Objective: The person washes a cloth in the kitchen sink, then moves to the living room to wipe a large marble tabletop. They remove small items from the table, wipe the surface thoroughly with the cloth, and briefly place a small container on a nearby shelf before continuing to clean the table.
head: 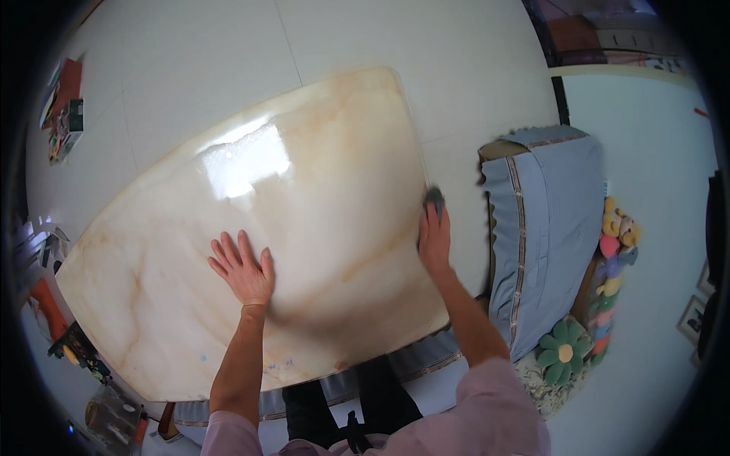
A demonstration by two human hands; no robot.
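A large cream marble-patterned tabletop (336, 228) with rounded corners lies before me. On its surface rests my left hand (245, 273), palm down with the fingers spread and holding nothing. At the right rim of the tabletop, my right hand (436, 242) grips a small dark grey object (435, 197). That object is blurred and mostly covered, so I cannot tell whether it is a cloth or a pad. Small blue and purple marks (279, 363) show near the tabletop's front edge. Bright light is reflected in its far half.
To the right stands a seat with a blue-grey fabric cover (547, 228). Beside it are plush toys (619, 228) and a green flower-shaped cushion (563, 352). Boxes (69, 122) sit on the tiled floor (205, 51) at far left. A clear plastic container (114, 419) is at lower left.
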